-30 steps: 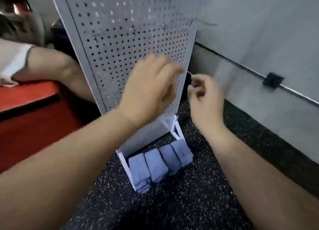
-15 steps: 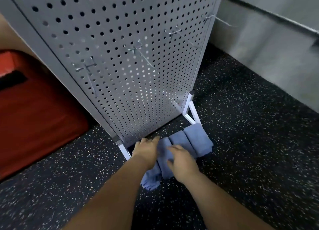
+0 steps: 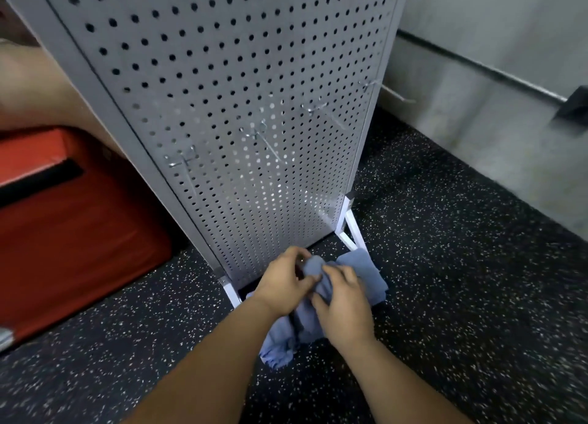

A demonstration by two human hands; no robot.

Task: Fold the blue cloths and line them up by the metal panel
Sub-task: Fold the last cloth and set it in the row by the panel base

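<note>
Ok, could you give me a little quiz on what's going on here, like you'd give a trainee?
1. True or false: the left hand and right hand both grip the crumpled blue cloth.
2. What stands left of the metal panel? A) red box B) green bucket C) ladder
3. Fill in: the folded cloth lies to the ____ of the hands.
Key: 1 true; 2 A; 3 right.

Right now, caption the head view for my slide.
Left hand and right hand grip a loose blue cloth by the metal panel, beside a folded cloth.
</note>
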